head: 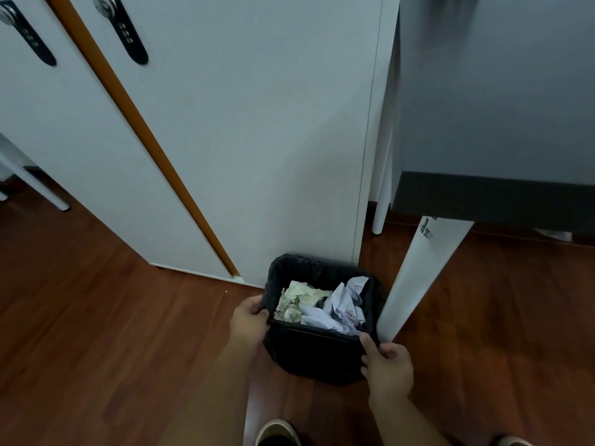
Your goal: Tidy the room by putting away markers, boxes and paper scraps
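Note:
A small black waste bin (pixel 314 352) lined with a black bag stands on the wooden floor against a white cabinet. Inside lie crumpled paper scraps (pixel 322 305), yellowish on the left and white on the right. My left hand (pixel 249 320) grips the bin's left rim. My right hand (pixel 388 365) grips its near right corner. No markers or boxes are in view.
White cabinet doors (pixel 225 140) with black lock handles stand behind the bin. A white table leg (pixel 415 278) slants down just right of the bin, under a grey tabletop (pixel 495 91). Reddish wooden floor (pixel 96 333) spreads left and right. My shoes show at the bottom edge.

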Tool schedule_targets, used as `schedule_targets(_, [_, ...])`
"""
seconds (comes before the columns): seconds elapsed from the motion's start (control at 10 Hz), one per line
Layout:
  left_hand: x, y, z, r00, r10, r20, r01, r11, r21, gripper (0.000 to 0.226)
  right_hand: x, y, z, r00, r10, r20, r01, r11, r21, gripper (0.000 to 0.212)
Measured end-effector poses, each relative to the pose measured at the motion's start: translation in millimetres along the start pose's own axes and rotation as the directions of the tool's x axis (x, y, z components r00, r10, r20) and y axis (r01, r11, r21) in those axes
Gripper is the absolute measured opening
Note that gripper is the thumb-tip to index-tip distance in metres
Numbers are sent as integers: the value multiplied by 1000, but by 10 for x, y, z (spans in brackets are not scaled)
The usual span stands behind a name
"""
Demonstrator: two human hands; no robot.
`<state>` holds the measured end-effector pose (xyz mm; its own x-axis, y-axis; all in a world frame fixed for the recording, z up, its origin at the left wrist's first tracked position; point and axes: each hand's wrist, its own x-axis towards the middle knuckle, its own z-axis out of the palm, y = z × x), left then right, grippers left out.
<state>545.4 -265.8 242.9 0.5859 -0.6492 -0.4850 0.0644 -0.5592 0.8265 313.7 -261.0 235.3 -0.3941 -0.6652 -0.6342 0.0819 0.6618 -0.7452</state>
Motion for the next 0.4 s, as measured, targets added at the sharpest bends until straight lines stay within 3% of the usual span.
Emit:
schedule_targets(0.2, [140, -125, -43, 999, 31, 10, -32, 994, 101, 40, 114, -111, -76, 994, 4, 108, 12, 988, -155, 43])
schedule_targets(0.3, [110, -159, -35, 999, 20, -30, -18, 996, 84, 26, 106, -230, -173, 967, 115, 227, -77, 982, -170, 35])
schedule_targets(0.4, [-62, -182, -17, 990, 46, -132, -30, 992, 122, 41, -9, -395, -389, 933, 107, 344, -22, 970, -242, 29])
